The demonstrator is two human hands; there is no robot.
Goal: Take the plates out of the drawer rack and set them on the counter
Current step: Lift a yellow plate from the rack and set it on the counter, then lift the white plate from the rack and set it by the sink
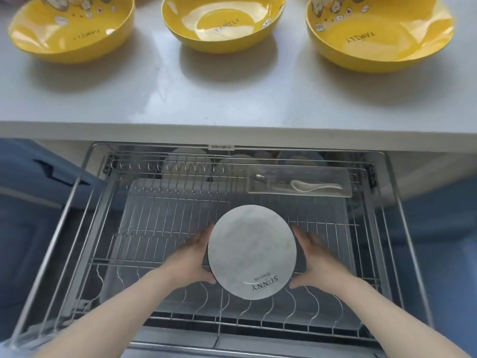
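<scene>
A round grey marbled plate (251, 250) with the word "SUNNY" printed on it is held above the pulled-out wire drawer rack (165, 223). My left hand (192, 259) grips its left edge and my right hand (313, 262) grips its right edge. The plate faces up toward me and tilts slightly. More pale dishes (188, 161) stand at the back of the rack, partly hidden under the counter (154, 94).
Three yellow bowls marked "FAMILY" (72, 27) (223, 20) (379, 32) stand in a row on the white counter. A white tray (299, 183) at the rack's back right holds a white spoon (313, 186) and a metal spoon. Blue cabinet fronts flank the drawer.
</scene>
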